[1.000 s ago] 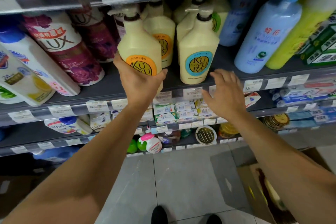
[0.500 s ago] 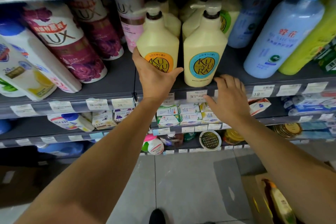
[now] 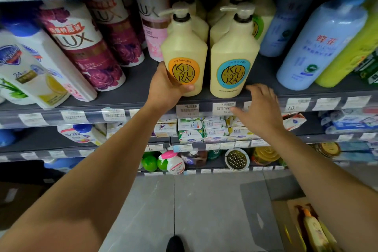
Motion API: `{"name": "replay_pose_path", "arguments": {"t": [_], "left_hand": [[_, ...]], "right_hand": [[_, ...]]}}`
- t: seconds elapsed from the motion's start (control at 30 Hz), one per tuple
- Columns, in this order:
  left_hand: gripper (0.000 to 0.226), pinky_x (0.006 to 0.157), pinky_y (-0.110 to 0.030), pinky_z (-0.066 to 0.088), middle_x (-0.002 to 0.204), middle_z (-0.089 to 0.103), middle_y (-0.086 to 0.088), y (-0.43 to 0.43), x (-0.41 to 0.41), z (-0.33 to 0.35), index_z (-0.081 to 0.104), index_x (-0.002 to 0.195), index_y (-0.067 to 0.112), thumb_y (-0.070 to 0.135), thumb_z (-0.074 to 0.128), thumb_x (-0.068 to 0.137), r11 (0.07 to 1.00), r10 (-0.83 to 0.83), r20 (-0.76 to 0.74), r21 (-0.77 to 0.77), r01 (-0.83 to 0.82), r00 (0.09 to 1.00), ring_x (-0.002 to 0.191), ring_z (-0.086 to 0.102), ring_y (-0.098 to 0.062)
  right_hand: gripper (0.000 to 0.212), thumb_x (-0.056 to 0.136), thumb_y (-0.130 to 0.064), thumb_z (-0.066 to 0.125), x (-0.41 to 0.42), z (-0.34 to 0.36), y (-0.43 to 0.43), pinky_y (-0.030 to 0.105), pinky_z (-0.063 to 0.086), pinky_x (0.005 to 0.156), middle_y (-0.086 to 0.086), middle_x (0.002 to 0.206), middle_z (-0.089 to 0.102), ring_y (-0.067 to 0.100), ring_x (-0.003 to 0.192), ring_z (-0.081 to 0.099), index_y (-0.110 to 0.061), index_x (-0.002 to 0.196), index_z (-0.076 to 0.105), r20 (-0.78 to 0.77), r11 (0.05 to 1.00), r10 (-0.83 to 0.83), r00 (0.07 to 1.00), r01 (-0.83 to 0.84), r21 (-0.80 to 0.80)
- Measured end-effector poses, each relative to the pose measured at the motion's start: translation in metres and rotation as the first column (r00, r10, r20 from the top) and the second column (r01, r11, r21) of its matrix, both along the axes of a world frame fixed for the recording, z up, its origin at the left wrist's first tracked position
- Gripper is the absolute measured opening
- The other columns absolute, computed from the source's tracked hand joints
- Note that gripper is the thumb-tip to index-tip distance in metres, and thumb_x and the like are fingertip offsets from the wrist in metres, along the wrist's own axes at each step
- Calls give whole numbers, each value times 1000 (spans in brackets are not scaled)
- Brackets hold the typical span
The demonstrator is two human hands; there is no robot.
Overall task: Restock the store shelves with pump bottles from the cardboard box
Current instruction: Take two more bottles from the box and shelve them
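Gripping the orange-label pump bottle near the shelf's front edge, the left hand holds it upright while the right hand hovers open, empty, beside the blue-label bottle.

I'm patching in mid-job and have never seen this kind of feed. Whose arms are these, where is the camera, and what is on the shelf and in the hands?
There is no machine here: a person works with bare hands, and the single view comes from a camera on their head, looking forward and down. The left hand has its fingers wrapped around the base of the orange-label pump bottle, which stands upright on the grey shelf beside the blue-label pump bottle. More cream pump bottles stand behind them. The right hand is open and holds nothing, hovering at the shelf edge. At bottom right, the cardboard box on the floor holds at least one more bottle.
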State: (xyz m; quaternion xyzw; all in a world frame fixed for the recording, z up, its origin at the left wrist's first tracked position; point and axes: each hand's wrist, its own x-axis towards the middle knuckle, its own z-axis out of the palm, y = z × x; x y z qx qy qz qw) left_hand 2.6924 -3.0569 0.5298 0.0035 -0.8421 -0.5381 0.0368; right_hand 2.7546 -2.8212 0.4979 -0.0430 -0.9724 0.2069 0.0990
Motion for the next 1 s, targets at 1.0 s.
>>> {"name": "replay_pose_path", "arguments": {"t": [1.0], "left_hand": [[68,68,-5,39,110,65,10,-7,10,-3,54,121,17,23,88,62,983,-51,54,-172,59,997,97,59,-6]], "right_hand": [[72,66,-37,84,-20,29,-19,28,45,80,-2,119,59,14,106,57,-15,123,45,64,899,-32,997,56,-434]]}}
